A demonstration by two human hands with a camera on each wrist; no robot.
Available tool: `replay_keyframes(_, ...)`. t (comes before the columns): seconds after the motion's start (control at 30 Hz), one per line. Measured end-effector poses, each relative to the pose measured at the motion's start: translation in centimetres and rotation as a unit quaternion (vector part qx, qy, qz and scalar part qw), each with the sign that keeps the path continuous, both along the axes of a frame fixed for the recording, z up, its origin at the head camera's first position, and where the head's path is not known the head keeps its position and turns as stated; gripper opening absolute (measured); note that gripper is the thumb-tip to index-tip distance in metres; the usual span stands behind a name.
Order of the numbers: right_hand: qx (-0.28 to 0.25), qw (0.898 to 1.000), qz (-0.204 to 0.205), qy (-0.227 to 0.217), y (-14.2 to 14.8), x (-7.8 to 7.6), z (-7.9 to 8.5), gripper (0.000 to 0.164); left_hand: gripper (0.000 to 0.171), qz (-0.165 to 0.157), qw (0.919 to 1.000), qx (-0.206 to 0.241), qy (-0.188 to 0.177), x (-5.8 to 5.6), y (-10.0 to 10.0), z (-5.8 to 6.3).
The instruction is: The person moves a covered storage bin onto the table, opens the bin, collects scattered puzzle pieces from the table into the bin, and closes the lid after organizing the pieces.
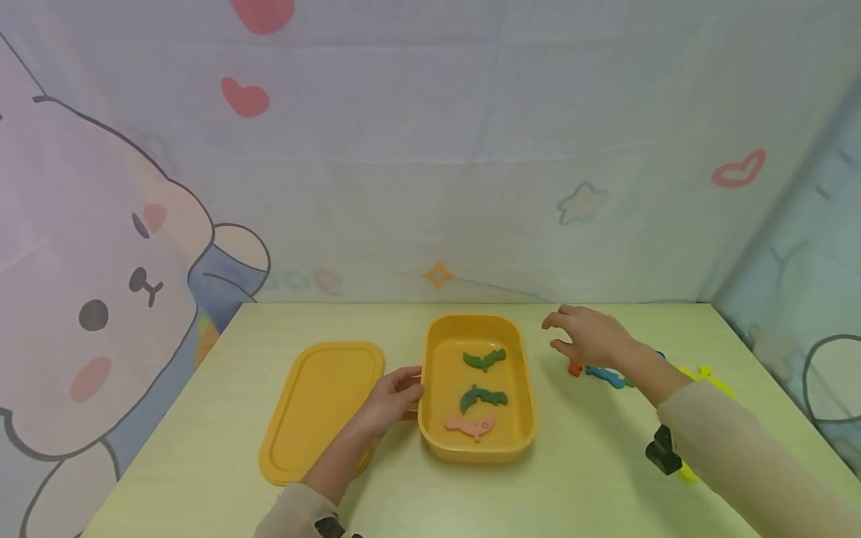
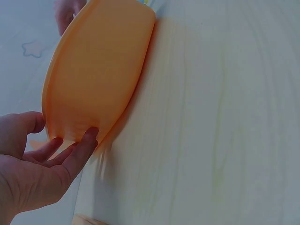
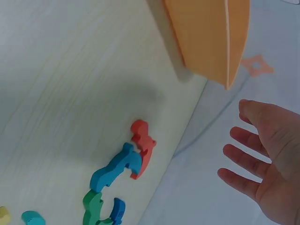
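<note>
A yellow plastic box (image 1: 477, 453), without a cover on it, stands mid-table. Inside lie two green animal-shaped pieces (image 1: 486, 360) and a pink one (image 1: 472, 427). My left hand (image 1: 393, 396) rests against the box's left side; in the left wrist view its fingertips touch the outer wall (image 2: 101, 70), with the thumb near the rim. To the right of the box, my right hand (image 1: 592, 334) hovers above the table, holding nothing, its fingers loosely bent. Below it are a red piece (image 3: 144, 146) and a blue piece (image 3: 115, 168), touching each other.
A flat yellow lid (image 1: 329, 396) lies left of the box, partly behind my left forearm. Green (image 3: 92, 206) and dark blue (image 3: 118, 211) pieces lie close to the blue one. Yellow pieces (image 1: 723, 385) show around the right sleeve. A printed cloth (image 1: 403, 187) hangs behind the table.
</note>
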State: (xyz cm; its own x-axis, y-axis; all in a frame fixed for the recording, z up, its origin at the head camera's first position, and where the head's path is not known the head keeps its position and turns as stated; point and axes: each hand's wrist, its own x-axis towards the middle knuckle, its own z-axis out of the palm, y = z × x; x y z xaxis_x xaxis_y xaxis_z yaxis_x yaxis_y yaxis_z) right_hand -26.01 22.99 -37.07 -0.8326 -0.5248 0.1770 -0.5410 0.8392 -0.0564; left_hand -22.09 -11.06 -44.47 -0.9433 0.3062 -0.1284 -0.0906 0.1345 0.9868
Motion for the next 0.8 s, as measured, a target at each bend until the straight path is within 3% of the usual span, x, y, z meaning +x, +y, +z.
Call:
replay_keyframes(0.4, -0.009, 1.000, -0.024, -0.011, 2.7, 0.4, -1.3, 0.034, 0.045, 0.001, 1.0000, 0.002, 0.000, -0.1, 0.0, 0.0)
replay_keyframes(0.8, -0.017, 0.997, -0.039, -0.059, 4.4, 1.0, -3.6, 0.035, 0.045, -0.006, 1.0000, 0.007, 0.002, -0.1, -0.1, -0.1)
